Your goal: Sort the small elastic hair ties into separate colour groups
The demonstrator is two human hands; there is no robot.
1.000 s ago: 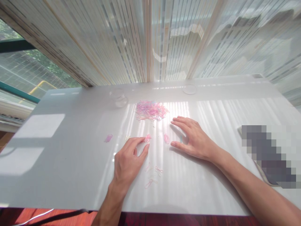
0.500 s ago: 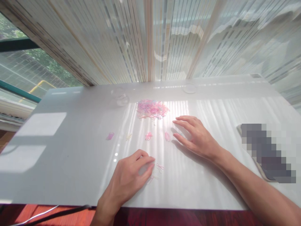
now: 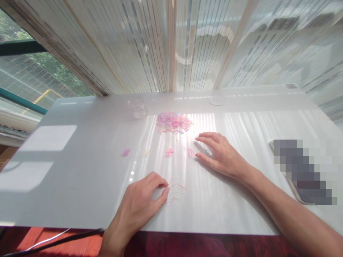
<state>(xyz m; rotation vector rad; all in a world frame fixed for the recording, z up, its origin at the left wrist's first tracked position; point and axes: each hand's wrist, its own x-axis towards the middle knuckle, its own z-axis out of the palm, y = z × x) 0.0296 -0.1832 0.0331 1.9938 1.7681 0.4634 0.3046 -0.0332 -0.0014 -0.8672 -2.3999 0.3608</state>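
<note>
My left hand (image 3: 146, 196) is closed in a pinch at the front of the white table, with a thin pink rubber band (image 3: 170, 182) at its fingertips. Just right of it lie several loose pale and pink rubber bands (image 3: 175, 194). My right hand (image 3: 218, 153) hovers low over the table, fingers apart and holding nothing; a small bluish band (image 3: 207, 151) shows beneath it. Left of its fingertips runs a row of little groups: pink bands (image 3: 190, 153), deeper pink bands (image 3: 169, 152), yellowish bands (image 3: 146, 152) and purple bands (image 3: 125, 152).
A large heap of mixed pink and purple bands (image 3: 174, 122) lies behind the row. Back left stands a clear round container (image 3: 139, 109), and a clear round lid (image 3: 216, 99) lies back right. A blurred-out phone-like object (image 3: 302, 175) rests at the right.
My left hand has drawn back to the left with its fingertips now closed together, uncovering more of the loose bands. The right hand has barely moved.
</note>
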